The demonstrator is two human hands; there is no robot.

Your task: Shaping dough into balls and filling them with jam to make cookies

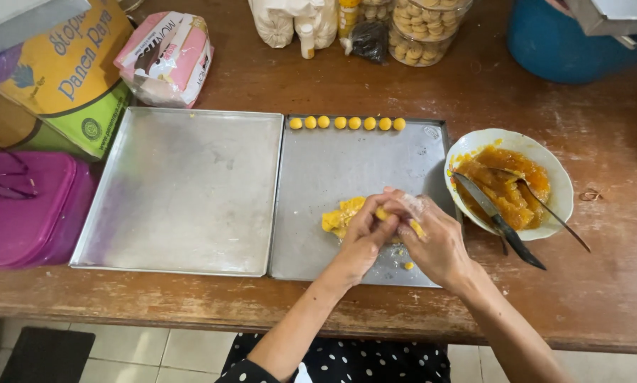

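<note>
Dough (341, 215) partly hidden beneath left hand (364, 237) and right hand (435, 245).

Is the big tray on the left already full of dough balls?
No. The left tray is bare metal; the only dough balls sit in one row along the right tray.
</note>
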